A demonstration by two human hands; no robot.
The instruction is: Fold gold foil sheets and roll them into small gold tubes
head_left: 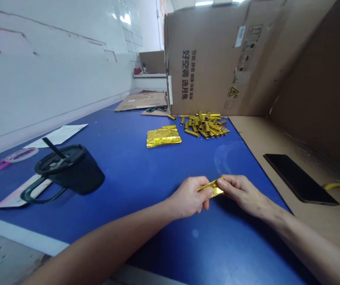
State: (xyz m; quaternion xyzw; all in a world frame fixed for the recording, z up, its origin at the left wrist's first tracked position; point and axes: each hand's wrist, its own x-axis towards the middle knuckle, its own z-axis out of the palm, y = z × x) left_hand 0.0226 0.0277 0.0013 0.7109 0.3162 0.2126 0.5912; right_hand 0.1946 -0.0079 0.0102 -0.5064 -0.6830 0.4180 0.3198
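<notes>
Between my two hands is a small piece of shiny gold foil [216,191], held just above the blue table. My left hand [191,196] pinches its left end between thumb and fingers. At the other end, the thumb and fingers of my right hand [237,190] grip it. Farther back lies a flat stack of gold foil sheets [163,137]. To the right of that stack, a heap of narrow gold foil tubes [207,125] rests against a cardboard box.
A dark lidded mug [81,174] with a straw stands at left, near a tape roll [21,154] and papers [58,135]. A large cardboard box [211,67] walls off the back. A black flat slab [299,178] lies on cardboard at right.
</notes>
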